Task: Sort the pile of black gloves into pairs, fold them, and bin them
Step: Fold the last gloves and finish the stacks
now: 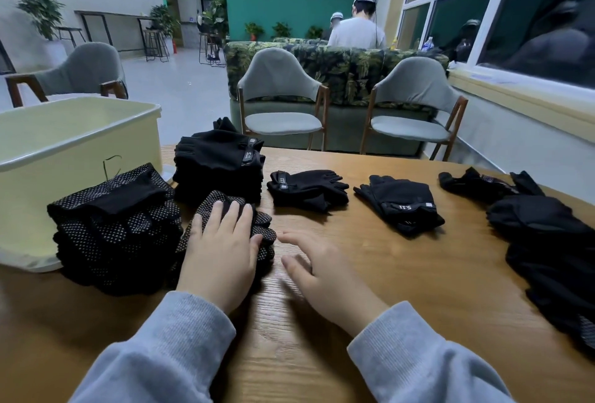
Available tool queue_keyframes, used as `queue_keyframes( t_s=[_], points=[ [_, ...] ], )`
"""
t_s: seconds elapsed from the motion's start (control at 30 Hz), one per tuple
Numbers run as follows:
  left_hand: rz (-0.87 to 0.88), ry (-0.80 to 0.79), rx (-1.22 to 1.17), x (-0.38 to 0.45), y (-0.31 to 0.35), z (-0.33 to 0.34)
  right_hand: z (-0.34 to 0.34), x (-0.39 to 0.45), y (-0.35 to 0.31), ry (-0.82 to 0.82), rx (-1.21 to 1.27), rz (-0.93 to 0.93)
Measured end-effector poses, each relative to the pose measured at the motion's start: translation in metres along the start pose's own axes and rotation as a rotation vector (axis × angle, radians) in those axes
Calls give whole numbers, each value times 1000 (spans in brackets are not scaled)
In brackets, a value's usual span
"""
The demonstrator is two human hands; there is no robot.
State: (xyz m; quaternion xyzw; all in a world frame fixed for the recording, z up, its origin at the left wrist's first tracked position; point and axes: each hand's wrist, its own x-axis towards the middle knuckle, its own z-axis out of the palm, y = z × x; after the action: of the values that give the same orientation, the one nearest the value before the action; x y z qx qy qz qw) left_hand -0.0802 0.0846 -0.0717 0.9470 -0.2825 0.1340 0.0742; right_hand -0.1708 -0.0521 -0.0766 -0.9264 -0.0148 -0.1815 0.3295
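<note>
With my left hand (222,254) pressing flat on the dotted gloves (231,209) and my right hand (322,273) loose, its grip empty, I should keep the fold squared.

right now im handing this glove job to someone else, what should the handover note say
Left hand: lies flat, pressing a folded dotted pair onto the table. No grip on it.
Right hand: open, just above the table, holding nothing.
Done: a stack of folded dotted gloves beside the yellow bin, a stack of plain strap gloves behind it, and two folded pairs mid-table.
Left: the unsorted pile on the right still needs pairing and folding. The visible part of the bin shows no gloves, so the stacks still need binning.
</note>
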Motion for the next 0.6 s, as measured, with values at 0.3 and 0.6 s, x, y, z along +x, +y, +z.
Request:
queue_keyframes(
  t_s=[0.3,0.6],
  points=[
    [105,73,-207,-7,35,-8,-20,-26,10,140,-32,124],
    [171,-14,-299,-9,99,8,-51,-47,37,329,-148,247]
  ],
)
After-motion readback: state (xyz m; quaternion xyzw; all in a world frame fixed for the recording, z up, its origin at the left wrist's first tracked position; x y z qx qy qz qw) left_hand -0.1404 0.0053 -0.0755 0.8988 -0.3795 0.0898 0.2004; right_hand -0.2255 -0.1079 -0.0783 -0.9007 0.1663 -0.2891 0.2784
